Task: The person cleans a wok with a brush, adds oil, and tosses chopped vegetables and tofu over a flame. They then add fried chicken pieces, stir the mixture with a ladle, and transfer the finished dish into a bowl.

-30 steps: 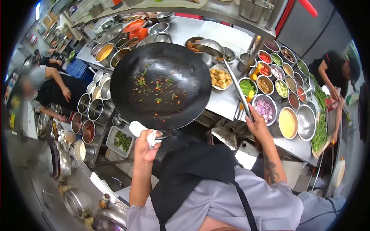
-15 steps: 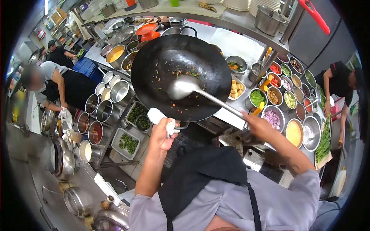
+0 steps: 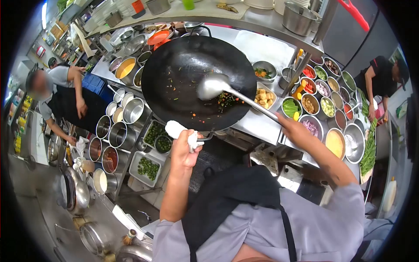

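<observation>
Hanging beyond left hand (image 3: 185,150): wok (image 3: 192,83), ladle (image 3: 214,87) inside.

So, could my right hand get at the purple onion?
Probably yes: the purple onion is right beside the right hand, with nothing visible between them. But that hand grips the ladle, so it would likely have to let go first.

Black wok (image 3: 174,65) – 1 ladle (image 3: 214,87) inside
</observation>
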A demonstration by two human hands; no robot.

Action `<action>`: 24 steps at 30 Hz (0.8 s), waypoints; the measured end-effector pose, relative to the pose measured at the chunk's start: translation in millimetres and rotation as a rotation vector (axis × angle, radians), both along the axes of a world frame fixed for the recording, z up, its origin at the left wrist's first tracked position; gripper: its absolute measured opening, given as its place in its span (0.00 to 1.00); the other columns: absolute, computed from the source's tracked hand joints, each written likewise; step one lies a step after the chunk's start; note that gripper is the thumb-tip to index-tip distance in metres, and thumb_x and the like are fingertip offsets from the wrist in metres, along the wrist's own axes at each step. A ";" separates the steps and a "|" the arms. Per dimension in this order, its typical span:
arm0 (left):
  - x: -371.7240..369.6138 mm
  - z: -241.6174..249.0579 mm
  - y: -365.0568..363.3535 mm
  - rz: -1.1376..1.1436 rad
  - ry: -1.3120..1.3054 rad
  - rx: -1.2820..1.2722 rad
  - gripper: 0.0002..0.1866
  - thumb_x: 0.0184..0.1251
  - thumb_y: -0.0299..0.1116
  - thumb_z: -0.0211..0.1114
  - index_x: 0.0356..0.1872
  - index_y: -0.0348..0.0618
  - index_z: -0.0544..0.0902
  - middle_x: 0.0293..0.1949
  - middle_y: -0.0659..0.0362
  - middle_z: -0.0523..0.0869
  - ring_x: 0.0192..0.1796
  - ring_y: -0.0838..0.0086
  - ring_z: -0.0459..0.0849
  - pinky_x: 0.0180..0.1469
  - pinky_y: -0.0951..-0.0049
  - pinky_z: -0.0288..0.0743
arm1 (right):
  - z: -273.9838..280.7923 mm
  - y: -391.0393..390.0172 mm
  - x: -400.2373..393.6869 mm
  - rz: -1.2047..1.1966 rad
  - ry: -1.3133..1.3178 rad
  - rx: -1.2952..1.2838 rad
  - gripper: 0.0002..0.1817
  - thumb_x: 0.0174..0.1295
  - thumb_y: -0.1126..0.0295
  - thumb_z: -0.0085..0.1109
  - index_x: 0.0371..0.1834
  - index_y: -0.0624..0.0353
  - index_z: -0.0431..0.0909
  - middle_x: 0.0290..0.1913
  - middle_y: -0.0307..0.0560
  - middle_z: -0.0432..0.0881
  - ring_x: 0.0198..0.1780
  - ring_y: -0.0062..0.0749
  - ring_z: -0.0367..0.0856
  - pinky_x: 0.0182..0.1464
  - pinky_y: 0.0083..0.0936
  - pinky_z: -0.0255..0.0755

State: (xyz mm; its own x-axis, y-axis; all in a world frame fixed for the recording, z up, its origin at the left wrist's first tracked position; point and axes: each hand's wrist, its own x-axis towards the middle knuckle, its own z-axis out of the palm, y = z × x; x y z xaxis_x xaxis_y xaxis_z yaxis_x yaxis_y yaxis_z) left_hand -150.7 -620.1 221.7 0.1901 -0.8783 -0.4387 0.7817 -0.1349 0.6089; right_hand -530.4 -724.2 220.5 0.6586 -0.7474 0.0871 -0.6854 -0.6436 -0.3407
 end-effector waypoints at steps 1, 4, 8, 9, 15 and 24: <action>1.9 -4.7 -1.6 -0.010 -0.016 0.009 0.04 0.60 0.29 0.55 0.31 0.39 0.75 0.25 0.54 0.79 0.25 0.73 0.77 0.17 0.78 0.63 | 4.8 5.5 -30.5 -0.013 0.112 -0.049 0.35 0.54 0.77 0.53 0.69 0.48 0.61 0.33 0.55 0.77 0.30 0.51 0.78 0.35 0.43 0.72; 2.2 -5.9 -1.0 -0.005 -0.083 0.017 0.05 0.60 0.30 0.56 0.30 0.39 0.75 0.25 0.54 0.79 0.25 0.72 0.77 0.17 0.78 0.63 | 40.4 -0.4 -41.4 -0.032 0.359 -0.188 0.36 0.53 0.79 0.52 0.69 0.46 0.61 0.30 0.50 0.75 0.28 0.46 0.78 0.32 0.40 0.73; -1.4 -3.8 3.0 0.008 -0.049 0.055 0.05 0.60 0.30 0.55 0.31 0.39 0.74 0.25 0.55 0.79 0.25 0.72 0.77 0.17 0.78 0.63 | 23.5 -40.4 55.4 -0.024 -0.048 -0.117 0.32 0.57 0.77 0.50 0.69 0.48 0.60 0.35 0.56 0.77 0.37 0.50 0.79 0.41 0.40 0.73; -5.5 0.5 3.5 0.017 -0.055 0.054 0.05 0.60 0.30 0.55 0.32 0.39 0.74 0.25 0.55 0.79 0.25 0.73 0.77 0.17 0.78 0.63 | 14.2 -45.0 84.0 -0.015 -0.219 -0.005 0.31 0.60 0.75 0.50 0.69 0.51 0.59 0.38 0.59 0.78 0.39 0.51 0.78 0.45 0.41 0.72; -5.1 -0.8 -6.1 -0.029 -0.054 -0.003 0.04 0.62 0.30 0.53 0.32 0.41 0.74 0.25 0.54 0.80 0.25 0.73 0.77 0.17 0.78 0.63 | -2.2 15.4 57.0 0.121 -0.231 0.211 0.34 0.58 0.77 0.53 0.70 0.53 0.57 0.33 0.62 0.78 0.31 0.51 0.80 0.39 0.40 0.73; 6.1 -2.3 -4.8 -0.012 -0.064 0.010 0.03 0.60 0.28 0.55 0.32 0.41 0.73 0.24 0.54 0.80 0.23 0.73 0.77 0.17 0.78 0.63 | 64.5 -32.8 -29.0 0.011 0.284 -0.417 0.36 0.52 0.80 0.52 0.68 0.50 0.61 0.29 0.49 0.71 0.27 0.40 0.77 0.29 0.35 0.71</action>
State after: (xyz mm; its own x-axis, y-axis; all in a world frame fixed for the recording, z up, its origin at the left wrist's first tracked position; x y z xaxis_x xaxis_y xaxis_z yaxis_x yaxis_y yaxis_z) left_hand -144.6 -624.9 219.4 0.2074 -0.8762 -0.4349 0.7395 -0.1505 0.6561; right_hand -559.4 -757.0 285.1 0.7075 -0.6797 0.1935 -0.7058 -0.6931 0.1460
